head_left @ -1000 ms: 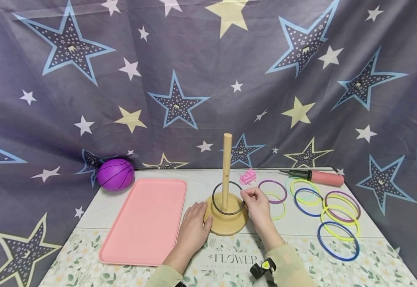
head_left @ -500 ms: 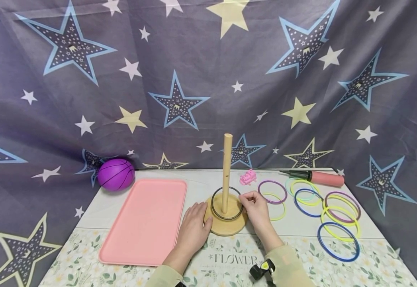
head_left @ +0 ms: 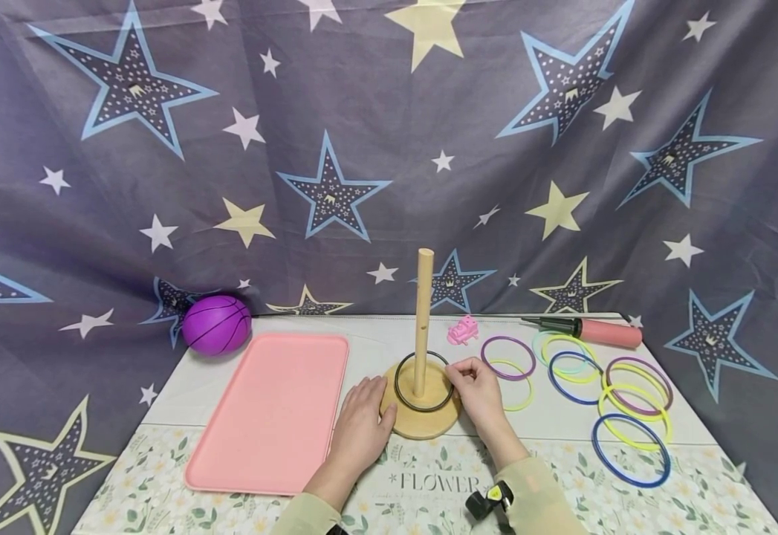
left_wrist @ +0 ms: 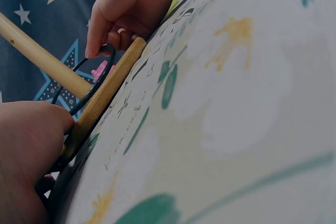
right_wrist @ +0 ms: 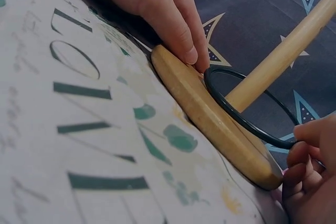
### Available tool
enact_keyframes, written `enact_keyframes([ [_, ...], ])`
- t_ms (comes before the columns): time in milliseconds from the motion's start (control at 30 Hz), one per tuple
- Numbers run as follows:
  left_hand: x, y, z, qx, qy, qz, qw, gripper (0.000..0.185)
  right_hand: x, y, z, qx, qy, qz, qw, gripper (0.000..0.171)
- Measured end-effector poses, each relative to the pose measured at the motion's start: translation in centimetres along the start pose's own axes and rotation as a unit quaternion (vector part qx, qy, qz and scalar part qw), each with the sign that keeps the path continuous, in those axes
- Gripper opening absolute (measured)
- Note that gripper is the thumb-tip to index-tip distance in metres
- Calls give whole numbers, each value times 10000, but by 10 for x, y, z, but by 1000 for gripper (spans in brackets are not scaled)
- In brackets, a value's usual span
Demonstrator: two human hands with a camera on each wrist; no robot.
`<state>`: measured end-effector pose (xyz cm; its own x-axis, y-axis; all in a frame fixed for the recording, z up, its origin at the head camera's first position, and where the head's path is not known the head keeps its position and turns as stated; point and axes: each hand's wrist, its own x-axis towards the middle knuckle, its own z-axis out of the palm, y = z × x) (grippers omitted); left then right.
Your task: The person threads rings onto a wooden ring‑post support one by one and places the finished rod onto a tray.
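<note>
- At the far left of the table (head_left: 181,394) a purple ball (head_left: 216,325) is seen against the starred backdrop (head_left: 335,148), with a pink tray (head_left: 271,412) lying flat just right of it.
- The word "FLOWER" (head_left: 434,483) is printed on the near strip of the table cover, between the two sleeves.
- The left hand (head_left: 360,429) is laid palm down on the table, its fingers (right_wrist: 181,27) straight and together, pressed against the left rim of the round wooden base (head_left: 420,416).
- An upright wooden peg (head_left: 422,323) is carried by the base; a black ring (head_left: 423,381) is threaded over it, low at the base top, tilted slightly.
- The right hand (head_left: 481,394) is held just right of the peg, fingers (left_wrist: 100,35) curled, the ring's right edge pinched between thumb and forefinger.
- Farther right, a small pink toy (head_left: 463,330), loose coloured rings (head_left: 603,386) lying flat and overlapping, and a pink hand pump (head_left: 585,329) at the far edge are seen.
</note>
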<state>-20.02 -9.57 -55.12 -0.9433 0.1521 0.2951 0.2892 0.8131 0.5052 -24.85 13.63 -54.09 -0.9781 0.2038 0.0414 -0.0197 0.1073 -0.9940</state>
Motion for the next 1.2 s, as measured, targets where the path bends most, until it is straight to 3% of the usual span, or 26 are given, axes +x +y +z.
enact_keyframes([
  [267, 0, 0, 0, -5, 10, -13, 10000, 57, -1, 2, -1, -552, -100, -227, 9982, 11],
  [500, 1, 0, -1, -43, -68, -71, 9999, 59, -2, 0, 1, -1629, -37, -705, 9841, 10],
  [633, 0, 0, -1, -46, -13, -6, 10000, 58, -2, 2, 2, -1947, 35, -827, 9774, 9],
  [900, 1, -1, -1, -17, -12, 17, 10000, 57, -1, 1, 2, -1955, 43, -805, 9774, 8],
  [1200, 0, -1, -1, -43, -2, 7, 10000, 56, -5, 1, 0, -1587, 102, -790, 9841, 9],
])
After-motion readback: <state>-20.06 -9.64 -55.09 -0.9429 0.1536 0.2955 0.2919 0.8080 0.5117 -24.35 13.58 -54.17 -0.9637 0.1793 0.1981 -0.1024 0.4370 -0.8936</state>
